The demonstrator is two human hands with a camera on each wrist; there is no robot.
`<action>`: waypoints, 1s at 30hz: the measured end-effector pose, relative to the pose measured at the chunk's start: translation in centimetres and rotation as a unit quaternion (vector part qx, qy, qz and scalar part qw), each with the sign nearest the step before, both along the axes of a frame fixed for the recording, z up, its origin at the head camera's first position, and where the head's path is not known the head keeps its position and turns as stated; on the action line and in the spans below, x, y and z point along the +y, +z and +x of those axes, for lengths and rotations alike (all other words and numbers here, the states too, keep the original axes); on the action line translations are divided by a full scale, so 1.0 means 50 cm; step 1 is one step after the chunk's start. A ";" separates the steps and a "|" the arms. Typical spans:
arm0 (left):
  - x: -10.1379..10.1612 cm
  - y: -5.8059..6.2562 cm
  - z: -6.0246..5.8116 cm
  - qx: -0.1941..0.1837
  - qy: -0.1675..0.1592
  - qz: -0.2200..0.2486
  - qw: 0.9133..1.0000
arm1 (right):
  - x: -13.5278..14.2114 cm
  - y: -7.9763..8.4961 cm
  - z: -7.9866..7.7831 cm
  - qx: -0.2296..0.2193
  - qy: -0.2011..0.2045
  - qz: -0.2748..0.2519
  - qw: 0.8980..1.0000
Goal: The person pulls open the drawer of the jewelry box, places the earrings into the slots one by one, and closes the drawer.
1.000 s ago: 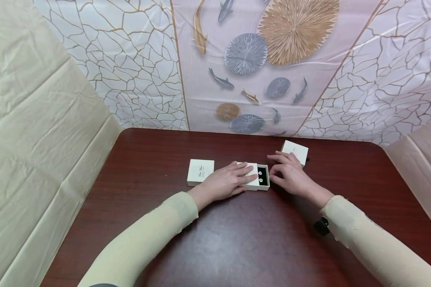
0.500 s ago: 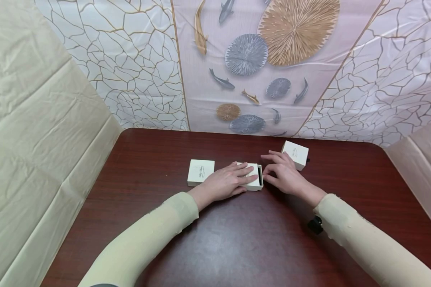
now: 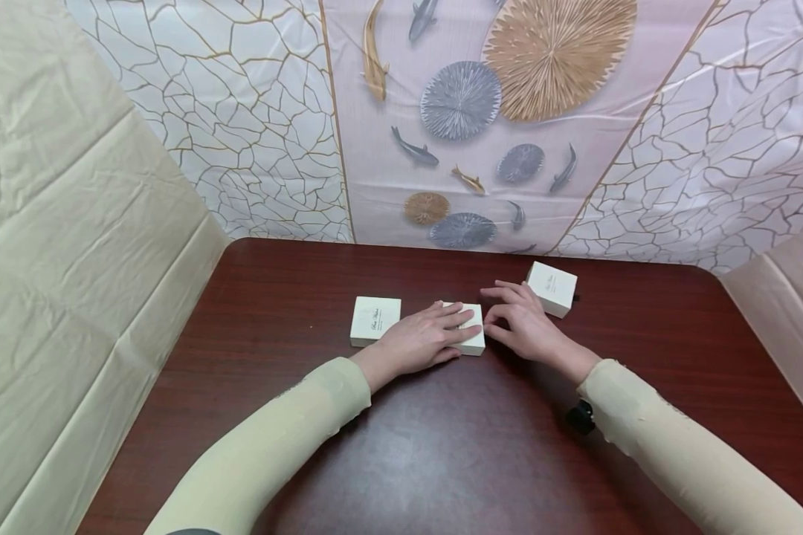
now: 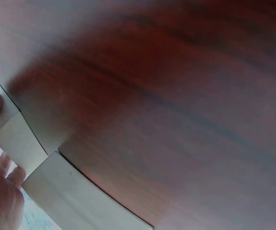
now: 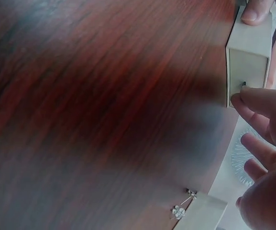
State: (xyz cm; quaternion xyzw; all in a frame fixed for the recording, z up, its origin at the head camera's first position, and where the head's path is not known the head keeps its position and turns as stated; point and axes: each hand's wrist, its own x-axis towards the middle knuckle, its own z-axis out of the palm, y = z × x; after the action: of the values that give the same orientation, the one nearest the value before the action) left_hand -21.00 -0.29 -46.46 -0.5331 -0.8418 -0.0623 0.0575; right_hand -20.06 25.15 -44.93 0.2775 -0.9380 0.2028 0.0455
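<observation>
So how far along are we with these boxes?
Done, it seems: the middle box looks closed, and neither it nor the left-hand box shows an open drawer.
In hand: the left hand holds the middle box, and the right hand is at its dark tab.
Left, probably: letting go, then perhaps tucking away the flower-shaped piece by the right-hand box.

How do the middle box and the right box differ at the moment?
The middle box lies under the left hand, which hides much of its top; the right box shows its printed lettering. The middle box sits roughly straight; the right box is turned askew. Both are off-white.
</observation>
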 end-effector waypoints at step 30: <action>-0.002 0.048 0.022 -0.011 0.037 -0.032 0.999 | 0.155 0.055 0.083 0.051 -0.046 0.043 0.997</action>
State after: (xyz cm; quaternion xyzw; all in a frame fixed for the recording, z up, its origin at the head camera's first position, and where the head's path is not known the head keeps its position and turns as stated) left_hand -19.92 -0.41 -44.05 -0.5024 -0.8631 -0.0388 0.0328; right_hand -15.91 32.92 -42.17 0.2458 -0.9540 0.1458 0.0902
